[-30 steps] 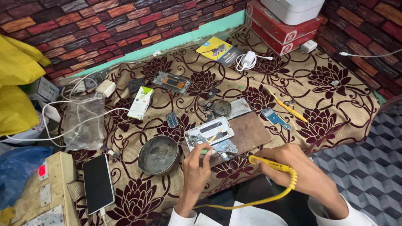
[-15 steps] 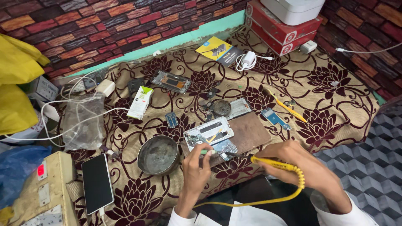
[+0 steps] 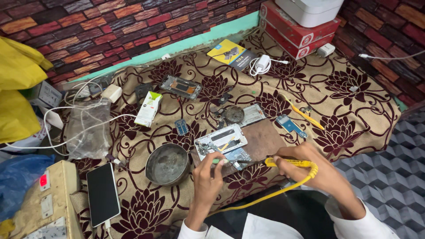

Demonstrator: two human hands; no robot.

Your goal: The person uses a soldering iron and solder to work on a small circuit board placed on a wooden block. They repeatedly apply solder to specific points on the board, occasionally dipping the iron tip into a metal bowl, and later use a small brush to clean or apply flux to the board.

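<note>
Pinching a small green-tipped tool (image 3: 220, 161), the left hand (image 3: 208, 177) has its grip closed tight around it, fingertips resting at the near edge of an opened phone (image 3: 221, 140) with its back removed. The right hand (image 3: 310, 170) has its grip wrapped shut around a yellow soldering iron (image 3: 287, 162), its tip pointing toward a loose circuit board (image 3: 237, 156) that lies just beside the opened phone, on a brown work mat (image 3: 265, 137). A yellow cord (image 3: 274, 191) trails from the iron back toward the person.

Left of the opened phone sits a round metal bowl (image 3: 167, 163), and farther left a black smartphone (image 3: 102, 194) lies face up. Beyond the opened phone are a round dark part (image 3: 233, 114), a small blue board (image 3: 181, 127) and a phone frame (image 3: 180, 86). To its right lie a blue circuit strip (image 3: 291, 125) and yellow tweezers (image 3: 303, 113). Everything rests on a floral brown cloth (image 3: 354, 97).
</note>
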